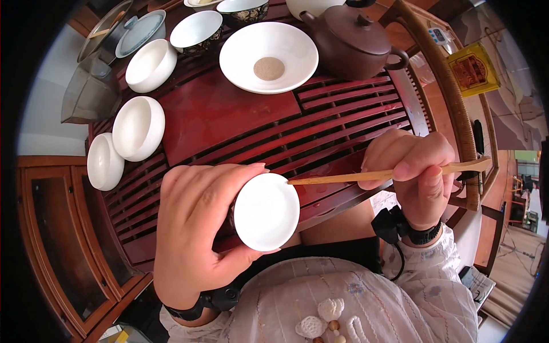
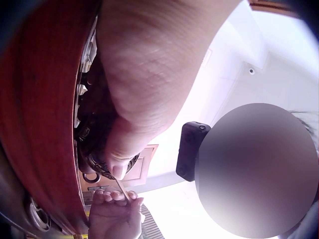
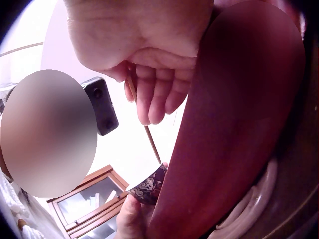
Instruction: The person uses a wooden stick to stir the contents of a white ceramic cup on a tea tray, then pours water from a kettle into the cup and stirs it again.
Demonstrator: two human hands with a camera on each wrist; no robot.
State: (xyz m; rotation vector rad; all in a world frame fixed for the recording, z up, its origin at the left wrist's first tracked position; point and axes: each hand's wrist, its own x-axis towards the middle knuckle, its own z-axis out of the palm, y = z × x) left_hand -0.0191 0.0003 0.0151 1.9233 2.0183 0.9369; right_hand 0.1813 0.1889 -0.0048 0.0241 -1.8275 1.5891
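Note:
My left hand [image 1: 191, 223] grips a small teacup [image 1: 266, 211] over the near edge of the tea tray [image 1: 211, 123]. The cup is white inside, with its mouth tipped toward the head camera. A dark, scroll-patterned outside of the cup [image 3: 149, 188] shows in the right wrist view. My right hand [image 1: 409, 163] pinches a slim bamboo tea pick [image 1: 337, 178], broader and curved at its right end. Its thin tip is right at the cup's right rim. In the left wrist view, the left thumb [image 2: 122, 154] lies along the cup's side.
A wide white bowl [image 1: 240, 51] with a tan disc at its bottom stands beyond the hands, next to a brown clay teapot [image 1: 354, 46]. Several white cups and a lidded bowl [image 1: 140, 37] line the left side. A rattan-edged stand [image 1: 457, 103] holds a yellow packet [image 1: 473, 70].

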